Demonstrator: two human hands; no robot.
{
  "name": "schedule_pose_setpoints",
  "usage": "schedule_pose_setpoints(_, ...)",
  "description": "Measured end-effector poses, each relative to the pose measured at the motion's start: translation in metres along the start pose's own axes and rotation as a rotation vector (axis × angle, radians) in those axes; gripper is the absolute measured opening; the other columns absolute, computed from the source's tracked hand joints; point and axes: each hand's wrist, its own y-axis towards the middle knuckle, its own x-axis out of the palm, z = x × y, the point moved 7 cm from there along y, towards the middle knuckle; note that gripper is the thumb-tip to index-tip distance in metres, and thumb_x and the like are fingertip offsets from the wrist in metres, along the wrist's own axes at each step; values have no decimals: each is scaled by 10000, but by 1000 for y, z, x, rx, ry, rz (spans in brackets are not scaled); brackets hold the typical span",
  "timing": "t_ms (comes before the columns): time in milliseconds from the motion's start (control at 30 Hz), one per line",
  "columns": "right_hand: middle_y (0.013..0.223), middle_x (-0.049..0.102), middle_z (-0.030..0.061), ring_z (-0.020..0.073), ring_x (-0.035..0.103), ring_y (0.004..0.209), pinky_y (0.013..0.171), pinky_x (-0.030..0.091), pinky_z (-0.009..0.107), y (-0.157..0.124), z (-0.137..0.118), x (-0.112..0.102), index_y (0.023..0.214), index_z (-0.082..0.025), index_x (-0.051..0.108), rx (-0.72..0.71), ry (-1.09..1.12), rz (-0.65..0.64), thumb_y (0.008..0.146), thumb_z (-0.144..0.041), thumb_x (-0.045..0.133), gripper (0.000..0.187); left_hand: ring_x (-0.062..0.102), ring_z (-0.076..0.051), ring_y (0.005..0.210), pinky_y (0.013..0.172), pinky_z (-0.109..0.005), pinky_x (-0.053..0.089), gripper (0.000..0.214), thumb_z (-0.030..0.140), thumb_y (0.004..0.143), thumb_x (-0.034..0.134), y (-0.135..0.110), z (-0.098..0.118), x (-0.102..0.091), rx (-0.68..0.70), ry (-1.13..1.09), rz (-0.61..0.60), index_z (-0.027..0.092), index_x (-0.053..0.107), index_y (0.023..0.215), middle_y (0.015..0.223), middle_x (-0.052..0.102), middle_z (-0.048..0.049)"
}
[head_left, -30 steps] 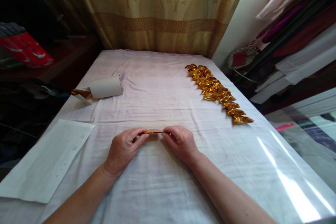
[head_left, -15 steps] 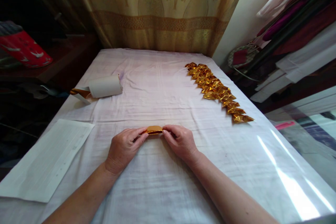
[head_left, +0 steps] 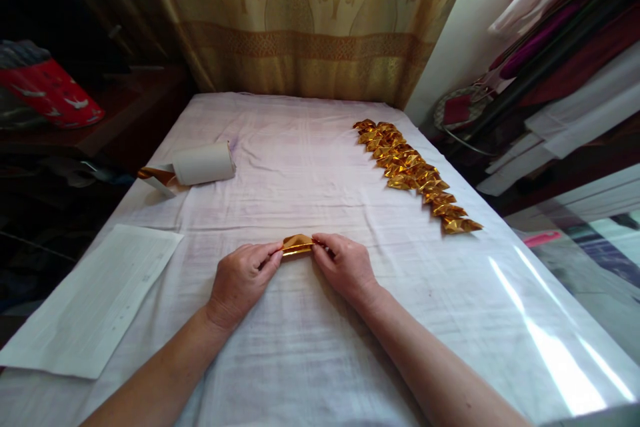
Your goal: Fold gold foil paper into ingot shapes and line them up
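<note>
- Small folded piece of gold paper (head_left: 297, 244), held just above the white cloth (head_left: 300, 347) near the front middle of the table, bowed up slightly between the two hands.
- Looks very light, thin and shiny; probably crisp enough to keep a crease, slick under the fingertips, and easy to crumple or tear if squeezed hard.
- Best taken at the two short ends with a light fingertip pinch, leaving the middle free.
- Left hand (head_left: 243, 277): closed to a narrow pinch, thumb and forefinger on the left end of the gold paper, other fingers curled under, heel near the cloth.
- Right hand (head_left: 345, 265): likewise nearly closed, fingertips nipping the right end, knuckles up.
- Farther off, well apart from both hands: row of folded gold pieces (head_left: 415, 173) along the right side, roll (head_left: 204, 163) lying at the left, white sheet (head_left: 95, 297) at the near left edge.
</note>
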Motion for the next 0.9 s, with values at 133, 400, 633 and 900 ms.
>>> schedule_pose_setpoints(133, 895, 767, 8, 167, 705, 782, 689, 496, 246, -1, 1, -1, 970, -284, 764, -14, 1, -8, 907, -273, 600, 177, 727, -193, 816, 755, -293, 563, 277, 325, 943, 515, 1, 0, 3, 12, 74, -27, 209, 757, 1012, 936, 785, -32)
schedule_pose_setpoints(400, 886, 768, 26, 173, 706, 791, 709, 503, 251, -4, -3, 1, 953, -259, 766, -62, 47, 17, 909, -256, 592, 180, 719, -213, 820, 701, -305, 522, 240, 341, 931, 540, 3, -5, 3, -81, 213, -124, 221, 748, 942, 918, 776, -20)
schedule_pose_setpoints(633, 875, 764, 25, 166, 695, 789, 719, 499, 248, -4, -4, 2, 920, -255, 759, -76, 50, 19, 915, -245, 570, 189, 703, -194, 774, 680, -285, 485, 246, 333, 924, 516, 4, -5, 6, -141, 171, -176, 229, 735, 882, 853, 762, -13)
schedule_pose_setpoints(900, 849, 756, 21, 163, 688, 768, 706, 482, 247, -5, -7, 5, 888, -246, 751, -91, 62, 29, 924, -251, 553, 202, 695, -192, 792, 684, -276, 486, 248, 298, 916, 494, 3, -7, 8, -136, 177, -163, 228, 729, 875, 880, 762, -22)
